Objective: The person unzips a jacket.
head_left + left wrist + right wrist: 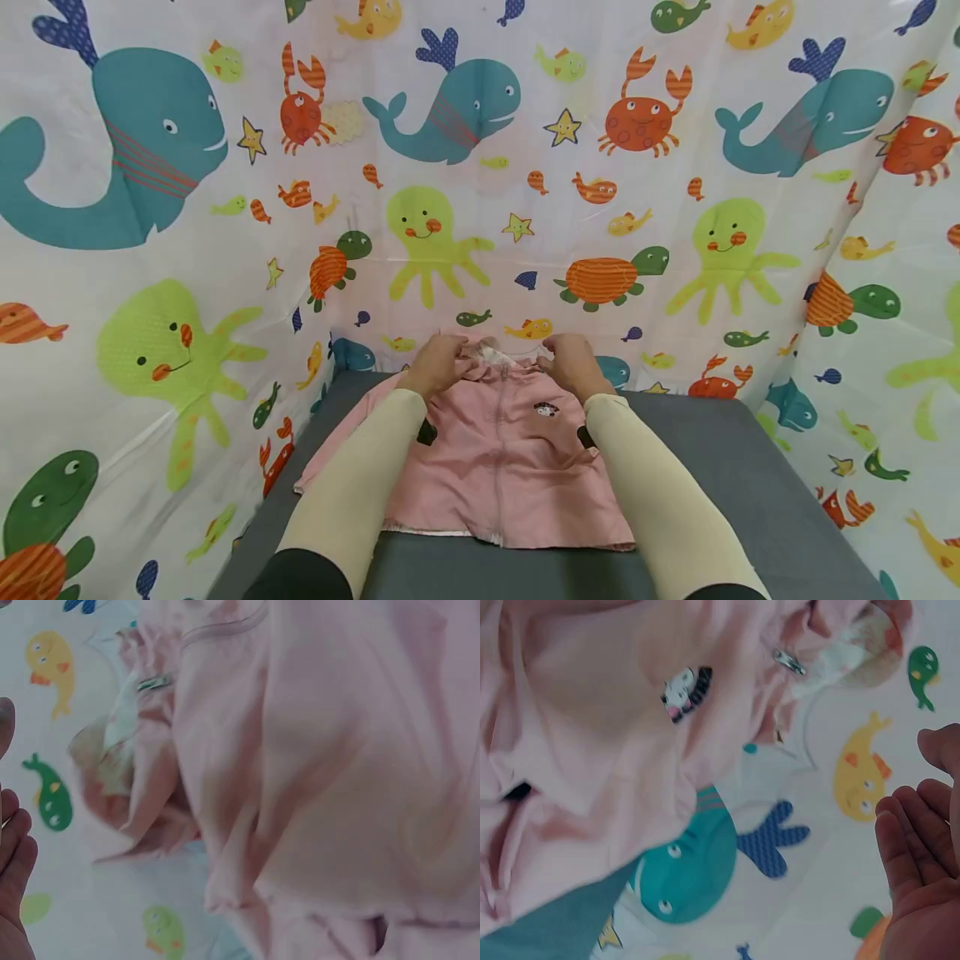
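Note:
A pink zip-up jacket (pixel 465 475) lies front up on the grey table, zip closed down its middle and collar toward the patterned sheet. On its chest is a small black-and-white cartoon patch (pixel 686 694). The light-lined collar (pixel 112 761) stands partly folded. In the head view, my left hand (pixel 435 367) is beside the collar's left and my right hand (pixel 574 367) beside its right. Both wrist views show the fingers loosely bent with nothing between them, apart from the cloth. The left hand (pixel 13 877) is mostly cut off by the frame; the right hand (pixel 922 862) shows its palm.
The grey table (pixel 697 467) extends right of the jacket and in front of it. A white sheet (pixel 495 183) printed with sea animals hangs behind the table and along both sides. One jacket sleeve (pixel 345 437) spreads out to the left, partly behind my forearm.

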The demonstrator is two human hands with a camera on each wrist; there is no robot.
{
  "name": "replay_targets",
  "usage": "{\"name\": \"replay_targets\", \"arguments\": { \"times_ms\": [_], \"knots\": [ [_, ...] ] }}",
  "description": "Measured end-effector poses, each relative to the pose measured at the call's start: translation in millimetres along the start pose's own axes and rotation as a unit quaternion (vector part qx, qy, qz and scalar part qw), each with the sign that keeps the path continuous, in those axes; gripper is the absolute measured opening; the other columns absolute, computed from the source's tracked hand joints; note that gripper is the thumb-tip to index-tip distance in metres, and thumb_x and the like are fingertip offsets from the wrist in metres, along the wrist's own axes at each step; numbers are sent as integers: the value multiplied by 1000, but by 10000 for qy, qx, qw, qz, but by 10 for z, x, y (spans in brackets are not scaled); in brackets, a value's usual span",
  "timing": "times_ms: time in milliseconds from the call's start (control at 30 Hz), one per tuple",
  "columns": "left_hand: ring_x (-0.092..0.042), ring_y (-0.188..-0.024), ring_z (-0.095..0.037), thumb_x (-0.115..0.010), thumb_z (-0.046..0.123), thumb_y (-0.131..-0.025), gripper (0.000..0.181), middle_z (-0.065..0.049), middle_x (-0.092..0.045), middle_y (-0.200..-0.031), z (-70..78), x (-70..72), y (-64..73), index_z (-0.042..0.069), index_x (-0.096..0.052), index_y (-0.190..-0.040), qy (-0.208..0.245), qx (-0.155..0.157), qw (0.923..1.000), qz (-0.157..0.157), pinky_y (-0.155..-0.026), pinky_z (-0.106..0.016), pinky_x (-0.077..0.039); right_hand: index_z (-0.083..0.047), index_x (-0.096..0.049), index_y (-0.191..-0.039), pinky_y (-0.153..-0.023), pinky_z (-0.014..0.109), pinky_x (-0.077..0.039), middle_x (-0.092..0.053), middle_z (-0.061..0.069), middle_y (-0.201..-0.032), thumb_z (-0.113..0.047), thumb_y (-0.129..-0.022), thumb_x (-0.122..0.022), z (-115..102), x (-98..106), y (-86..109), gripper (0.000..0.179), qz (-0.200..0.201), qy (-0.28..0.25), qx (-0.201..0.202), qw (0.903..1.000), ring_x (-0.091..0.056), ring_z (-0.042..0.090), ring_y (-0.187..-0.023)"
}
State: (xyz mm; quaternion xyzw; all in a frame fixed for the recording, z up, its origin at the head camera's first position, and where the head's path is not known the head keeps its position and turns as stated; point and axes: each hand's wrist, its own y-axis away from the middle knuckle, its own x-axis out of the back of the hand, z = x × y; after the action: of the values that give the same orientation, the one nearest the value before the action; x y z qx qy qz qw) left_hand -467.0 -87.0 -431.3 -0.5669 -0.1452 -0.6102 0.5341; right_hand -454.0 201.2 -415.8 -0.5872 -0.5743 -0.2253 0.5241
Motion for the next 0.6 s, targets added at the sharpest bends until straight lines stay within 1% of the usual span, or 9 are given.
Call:
{"name": "replay_targets", "arguments": {
  "times_ms": [67, 167, 267, 333, 367, 433, 467, 533, 600],
  "knots": [
    [-74, -120, -35, -83, 24, -100, 47, -16, -77, -132, -24, -124, -28, 6, -71, -142, 116, -89, 9999, -2, -114, -53, -52, 3, -75, -134, -102, 57, -60, -77, 24, -128, -21, -103, -75, 22, -101, -15, 39, -122, -117, -118, 9998, -75, 41, -118],
    [-73, -125, -36, -79, 24, -103, 45, -14, -76, -136, -69, -294, -68, 11, -70, -145, 175, -103, 9998, -65, -106, -52, -57, 0, -75, -136, -103, 56, -60, -77, 21, -130, -23, -104, -76, 47, -280, -66, 40, -329, -216, -297, 9988, -74, 40, -121],
    [-70, -129, -36, -75, 26, -105, 43, -16, -74, -139, -101, -457, -136, 8, -69, -144, 44, -119, 9998, -170, -109, -51, -56, 0, -76, -134, -102, 55, -61, -78, 21, -129, -23, -103, -76, 60, -438, -117, 38, -509, -352, -367, 9974, -75, 40, -119],
    [-70, -128, -37, -75, 26, -105, 38, -17, -75, -134, -119, -573, -191, 2, -71, -134, -67, -175, 9995, -235, -108, -51, -56, -2, -78, -132, -99, 54, -62, -79, 20, -126, -22, -103, -77, 69, -533, -148, 36, -555, -401, -369, 9970, -76, 37, -114],
    [-70, -126, -38, -76, 27, -104, 37, -18, -75, -131, -129, -628, -222, 1, -72, -131, -97, -213, 9993, -281, -108, -52, -56, -3, -78, -132, -97, 53, -63, -79, 20, -125, -21, -102, -78, 72, -578, -163, 35, -585, -425, -353, 9968, -77, 36, -110],
    [-70, -117, -38, -78, 25, -102, 32, -18, -75, -118, -167, -749, -291, 0, -72, -120, -37, -300, 9988, -379, -101, -54, -56, -4, -79, -132, -91, 50, -63, -80, 19, -121, -19, -101, -78, 89, -667, -193, 34, -612, -405, -272, 9969, -76, 33, -101],
    [-70, -112, -35, -78, 30, -102, 33, -15, -74, -112, -280, -900, -357, 2, -71, -118, -24, -361, 9986, -398, -98, -52, -57, -5, -79, -131, -88, 49, -63, -81, 19, -120, -19, -100, -79, 99, -715, -209, 34, -603, -394, -257, 9971, -76, 32, -97],
    [-68, -101, -28, -79, 33, -101, 31, -10, -70, -103, -439, -1133, -458, 6, -68, -114, 49, -394, 9979, -509, -87, -49, -56, -4, -80, -128, -83, 48, -62, -81, 20, -116, -17, -99, -80, 121, -805, -239, 33, -622, -345, -208, 9973, -75, 31, -92],
    [-64, -96, -24, -80, 37, -100, 36, -6, -66, -101, -555, -1306, -543, 8, -65, -116, 67, -291, 9972, -685, -82, -48, -55, -1, -79, -127, -84, 50, -63, -81, 21, -114, -16, -98, -80, 146, -897, -263, 33, -612, -274, -181, 9976, -75, 34, -93]
  ]
}}
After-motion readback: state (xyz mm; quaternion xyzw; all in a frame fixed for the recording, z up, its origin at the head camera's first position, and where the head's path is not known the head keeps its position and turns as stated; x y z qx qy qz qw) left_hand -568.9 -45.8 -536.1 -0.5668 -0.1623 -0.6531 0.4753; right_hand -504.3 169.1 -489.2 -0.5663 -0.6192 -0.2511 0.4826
